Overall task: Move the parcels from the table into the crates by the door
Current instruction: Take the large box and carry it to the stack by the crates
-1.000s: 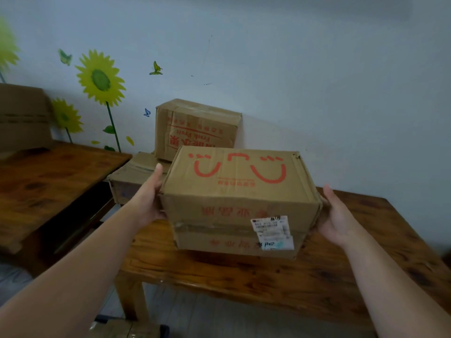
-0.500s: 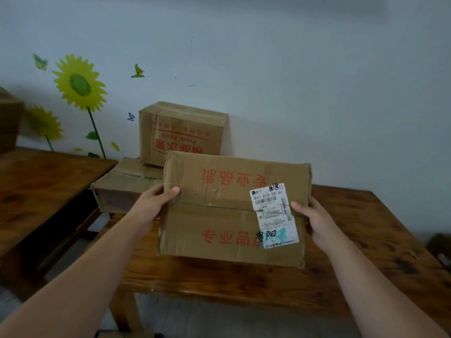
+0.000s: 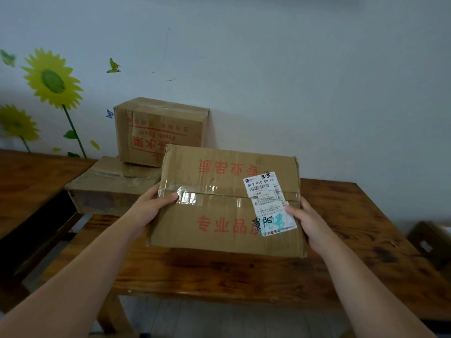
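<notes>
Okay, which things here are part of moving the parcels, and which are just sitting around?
Job:
- held box, gripped by left hand and right hand
- fruit box
- flat box under it
- table

Lying about:
- side table
- sunflower stickers

The parcel point(image 3: 219, 211) you hold is plain tan cardboard, printed with two rows of red characters, the upper row upside down. A strip of clear, glossy tape crosses its middle. Its shipping label point(image 3: 269, 203) is white with black print and a barcode, with black handwriting and a teal scrawl at the lower end. Behind it, the upper box point(image 3: 158, 132) is tan with red lettering and red ruled lines. The flat box point(image 3: 109, 189) under that is a duller brown. The table point(image 3: 244, 276) is reddish-brown wood with dark knots and streaked grain. On the pale blue-grey wall point(image 3: 292, 69), the sunflower decals point(image 3: 52, 79) have yellow petals, green centres and green stems. One butterfly point(image 3: 113, 66) is yellow-green, and a smaller butterfly point(image 3: 109, 113) is blue.
</notes>
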Available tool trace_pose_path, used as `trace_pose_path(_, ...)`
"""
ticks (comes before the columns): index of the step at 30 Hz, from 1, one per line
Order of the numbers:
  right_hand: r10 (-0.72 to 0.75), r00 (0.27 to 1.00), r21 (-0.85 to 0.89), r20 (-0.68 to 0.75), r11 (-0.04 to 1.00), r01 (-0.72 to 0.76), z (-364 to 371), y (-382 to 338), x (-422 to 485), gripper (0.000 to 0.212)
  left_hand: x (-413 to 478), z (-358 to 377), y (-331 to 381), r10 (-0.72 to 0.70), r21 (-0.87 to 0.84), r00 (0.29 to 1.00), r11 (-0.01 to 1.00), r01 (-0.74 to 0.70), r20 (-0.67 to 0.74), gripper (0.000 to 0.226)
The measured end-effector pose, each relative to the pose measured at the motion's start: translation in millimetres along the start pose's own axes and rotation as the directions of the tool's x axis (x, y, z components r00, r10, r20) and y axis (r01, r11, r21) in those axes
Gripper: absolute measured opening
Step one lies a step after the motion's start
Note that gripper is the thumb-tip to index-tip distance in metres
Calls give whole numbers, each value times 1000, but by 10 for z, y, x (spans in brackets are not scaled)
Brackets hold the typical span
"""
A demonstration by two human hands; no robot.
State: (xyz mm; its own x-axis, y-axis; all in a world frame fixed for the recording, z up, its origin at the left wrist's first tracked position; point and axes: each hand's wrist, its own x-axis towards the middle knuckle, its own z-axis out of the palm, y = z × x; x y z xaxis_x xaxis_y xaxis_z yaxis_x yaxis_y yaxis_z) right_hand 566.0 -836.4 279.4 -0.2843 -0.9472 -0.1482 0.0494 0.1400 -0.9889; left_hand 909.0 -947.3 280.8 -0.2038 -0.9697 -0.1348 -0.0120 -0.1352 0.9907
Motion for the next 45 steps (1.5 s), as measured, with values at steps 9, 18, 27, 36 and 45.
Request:
trace_pose_path(9, -23, 987, -59, -157, 998, 14, -645, 64, -120, 21, 74, 664, -153, -25, 30, 999, 999, 26, -32, 19)
trace_pose_path(18, -48, 912, -165, -406, 986, -22, -1174, 183, -422, 15, 308, 1358, -64, -14, 48, 989, 999, 7, 146, 25)
trace_pose_path(27, -54, 795, -192, -605, 978, -79, -2182, 207, -572, 56, 323, 2615, 20, 44, 71, 962, 995, -66, 269, 17)
trace_pose_path(36, -59, 769, -109, -637, 994, -15, -4089, 189, -841, 17, 117, 4584, -94, 44, 12, 954, 999, -50, 298, 32)
trace_pose_path(45, -5, 790, -136, -613, 986, -99, -6112, 167, -900, 40, -80, 6562, -311, -39, -20, 942, 999, 48, 333, 32)
